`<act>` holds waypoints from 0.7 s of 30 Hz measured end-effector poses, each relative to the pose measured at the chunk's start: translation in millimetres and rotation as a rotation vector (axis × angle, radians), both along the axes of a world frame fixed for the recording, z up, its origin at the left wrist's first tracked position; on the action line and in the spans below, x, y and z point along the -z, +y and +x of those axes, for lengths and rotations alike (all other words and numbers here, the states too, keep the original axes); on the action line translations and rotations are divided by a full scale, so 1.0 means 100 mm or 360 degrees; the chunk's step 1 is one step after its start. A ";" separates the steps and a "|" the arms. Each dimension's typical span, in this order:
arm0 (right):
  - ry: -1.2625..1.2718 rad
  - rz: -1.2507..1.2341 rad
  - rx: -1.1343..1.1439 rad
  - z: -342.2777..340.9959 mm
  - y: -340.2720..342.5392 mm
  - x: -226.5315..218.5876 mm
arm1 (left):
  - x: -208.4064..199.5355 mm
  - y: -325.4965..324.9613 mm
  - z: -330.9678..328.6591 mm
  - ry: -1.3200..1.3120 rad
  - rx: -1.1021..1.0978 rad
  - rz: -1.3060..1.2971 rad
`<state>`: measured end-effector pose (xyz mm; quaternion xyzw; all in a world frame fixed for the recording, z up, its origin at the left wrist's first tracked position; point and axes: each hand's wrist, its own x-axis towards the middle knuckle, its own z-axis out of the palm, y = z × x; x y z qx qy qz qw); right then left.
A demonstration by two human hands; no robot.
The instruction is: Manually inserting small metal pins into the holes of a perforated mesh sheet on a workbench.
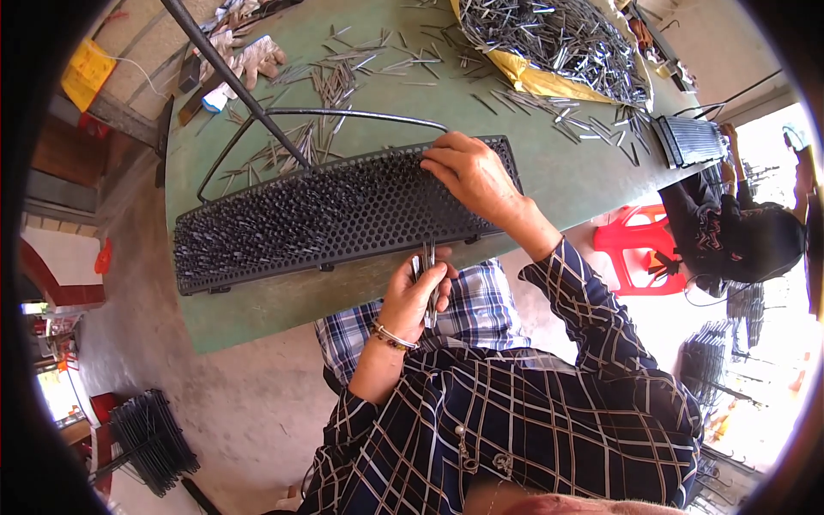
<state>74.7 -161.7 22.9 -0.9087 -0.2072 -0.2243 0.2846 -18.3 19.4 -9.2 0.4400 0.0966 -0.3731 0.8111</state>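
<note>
A long black perforated plate [360, 215] lies on the green table [549, 172]. Its left part bristles with thin metal pins standing in the holes. My right hand [470, 176] rests on the plate's far edge near its right end, fingertips pinched on a pin at a hole. My left hand [418, 296], with a bracelet at the wrist, hovers just below the table's near edge and grips a small bundle of metal pins [427, 262] upright. My lap in a plaid shirt is under it.
A heap of pins [558, 39] fills a yellow sack at the back right, and loose pins are scattered across the table. A dark rod [232, 86], a wire frame [343, 114] and gloves [249, 56] lie behind the plate. Another person [738, 240] and a red stool [635, 245] are at right. Stacked plates [150, 438] stand on the floor.
</note>
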 end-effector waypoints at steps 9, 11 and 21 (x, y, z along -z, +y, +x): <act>0.1365 0.0823 -0.0360 -0.47 0.07 -0.19 | -0.17 -0.01 0.05 -0.0228 -0.0104 -0.0141; 0.1379 0.0846 -0.0407 -0.49 0.06 -0.20 | -0.19 -0.04 0.05 -0.0266 -0.0028 -0.0190; 0.1071 0.1103 -0.0057 -0.40 -0.08 -0.19 | -0.09 -0.05 0.03 -0.0160 -0.0014 -0.0119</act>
